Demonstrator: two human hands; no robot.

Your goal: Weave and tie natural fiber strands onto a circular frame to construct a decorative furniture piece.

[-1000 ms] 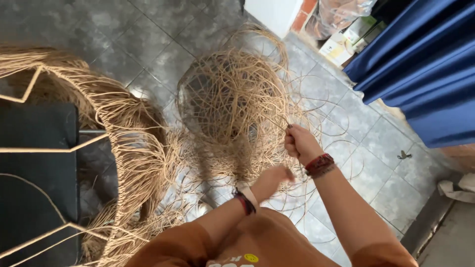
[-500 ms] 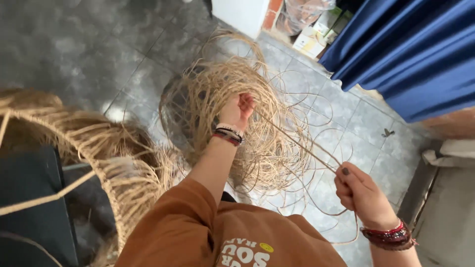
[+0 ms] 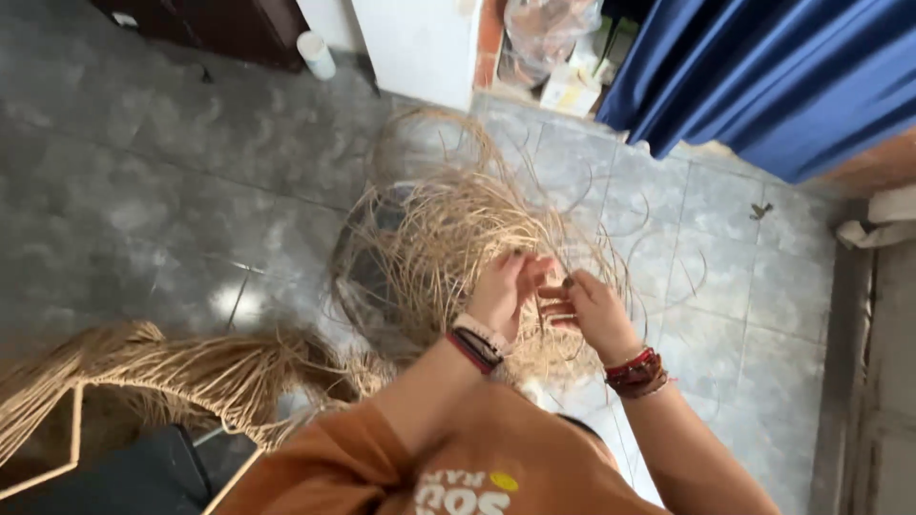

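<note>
From the head camera, both hands meet over a big loose heap of tan strands (image 3: 448, 238) lying on the grey tiled floor (image 3: 172, 181). The left hand (image 3: 504, 291) has its fingers bent around some strands. The right hand (image 3: 590, 310) pinches thin strands beside it. Blur makes it hard to tell which strands each hand has. A woven frame (image 3: 162, 367) at the lower left is cut off. A blue curtain (image 3: 763, 76) hangs at the top right.

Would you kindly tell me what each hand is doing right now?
Left hand: closed, pinching rattan strands.
Right hand: closed on the same strands.
</note>
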